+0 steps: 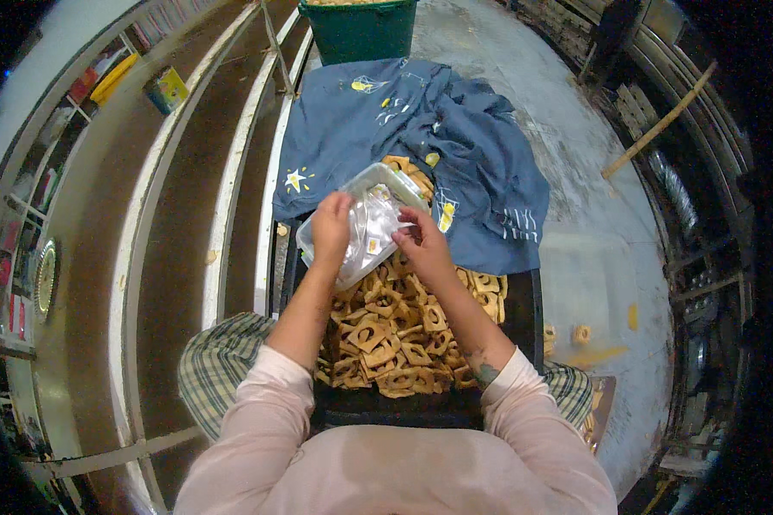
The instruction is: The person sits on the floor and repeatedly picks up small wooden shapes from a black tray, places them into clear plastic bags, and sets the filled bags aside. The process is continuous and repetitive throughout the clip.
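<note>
A translucent plastic container (313,241) holding crumpled clear plastic bags (365,232) sits tilted over a black tray (524,330) full of tan square pieces with holes (395,343). My left hand (331,225) is at the container's left side, fingers curled closed on the clear bag material. My right hand (419,240) has its curved fingertips gripping the bag at the right side. A blue printed cloth (481,172) covers the back of the tray, with more tan pieces (408,170) showing behind the container.
A green bin (356,34) stands beyond the cloth. White-edged steps or slats (228,223) run along the left. On the right are a pale floor (580,154), a translucent sheet with loose pieces on it (605,283) and a wooden pole (657,120) leaning by dark racks.
</note>
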The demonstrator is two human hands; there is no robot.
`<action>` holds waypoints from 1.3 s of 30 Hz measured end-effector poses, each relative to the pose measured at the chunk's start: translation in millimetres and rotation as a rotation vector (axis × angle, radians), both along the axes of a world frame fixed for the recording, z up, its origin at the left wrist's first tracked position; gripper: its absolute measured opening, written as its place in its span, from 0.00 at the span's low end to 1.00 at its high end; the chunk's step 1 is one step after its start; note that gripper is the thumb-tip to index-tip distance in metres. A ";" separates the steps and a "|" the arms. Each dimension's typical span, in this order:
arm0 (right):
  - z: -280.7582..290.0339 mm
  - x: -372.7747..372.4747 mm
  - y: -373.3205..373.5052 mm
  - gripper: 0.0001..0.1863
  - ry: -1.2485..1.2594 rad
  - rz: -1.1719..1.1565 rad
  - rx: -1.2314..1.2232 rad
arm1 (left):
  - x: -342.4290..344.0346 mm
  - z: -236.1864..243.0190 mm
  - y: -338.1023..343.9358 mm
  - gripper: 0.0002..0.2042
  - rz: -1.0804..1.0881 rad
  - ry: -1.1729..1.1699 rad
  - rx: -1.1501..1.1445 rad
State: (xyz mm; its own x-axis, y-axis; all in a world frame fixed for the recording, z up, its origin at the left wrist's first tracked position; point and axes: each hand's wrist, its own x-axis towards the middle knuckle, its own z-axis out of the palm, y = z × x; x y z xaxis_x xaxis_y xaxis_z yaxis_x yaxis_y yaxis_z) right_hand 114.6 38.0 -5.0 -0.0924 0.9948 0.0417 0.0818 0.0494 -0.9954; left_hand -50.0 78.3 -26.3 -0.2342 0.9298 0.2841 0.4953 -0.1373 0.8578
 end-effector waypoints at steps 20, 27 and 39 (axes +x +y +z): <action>25.1 40.2 -43.3 0.06 -0.345 0.388 0.063 | 17.9 24.4 -74.8 0.26 -1.020 -0.754 -0.393; 26.3 42.1 -53.0 0.03 0.144 0.085 -0.228 | 20.6 31.2 -76.2 0.11 -0.599 -0.636 -0.513; 7.3 34.4 -57.7 0.14 0.071 0.096 -0.059 | 28.6 13.3 -84.0 0.10 -0.530 -1.290 -0.816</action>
State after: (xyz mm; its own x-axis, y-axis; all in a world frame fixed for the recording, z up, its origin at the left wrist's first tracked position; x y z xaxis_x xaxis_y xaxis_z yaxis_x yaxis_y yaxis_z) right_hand 148.9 -19.7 2.4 -0.1864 0.9824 -0.0064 0.0083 -0.0049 -1.0000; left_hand -21.5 -5.7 -13.0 0.4673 0.7765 -0.4227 -0.5288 0.6286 0.5703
